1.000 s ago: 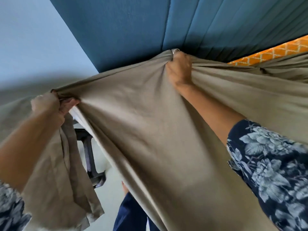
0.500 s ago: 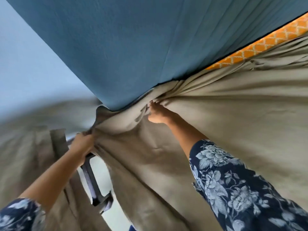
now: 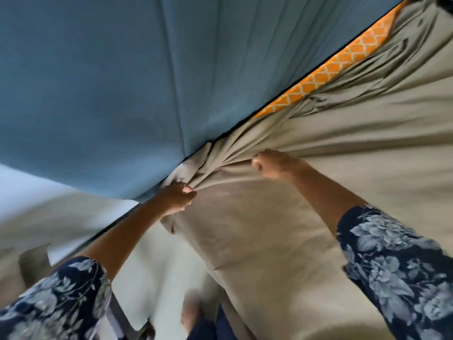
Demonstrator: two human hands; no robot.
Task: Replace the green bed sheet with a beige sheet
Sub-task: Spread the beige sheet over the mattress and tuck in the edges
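The beige sheet covers the bed from the centre to the right edge of the head view, bunched into folds at the bed's near corner by the blue headboard. My left hand grips the gathered corner of the beige sheet at the mattress edge. My right hand holds a fold of the sheet a little to the right, fingers curled into the cloth. No green sheet is in view.
An orange patterned strip shows between the headboard and the sheet. A pale wall lies at the left. Below are the light floor, my foot and a dark frame.
Both hands have dropped from holding the sheet up in the air to the bed's corner. My left hand has come in from the left to the bunched corner.
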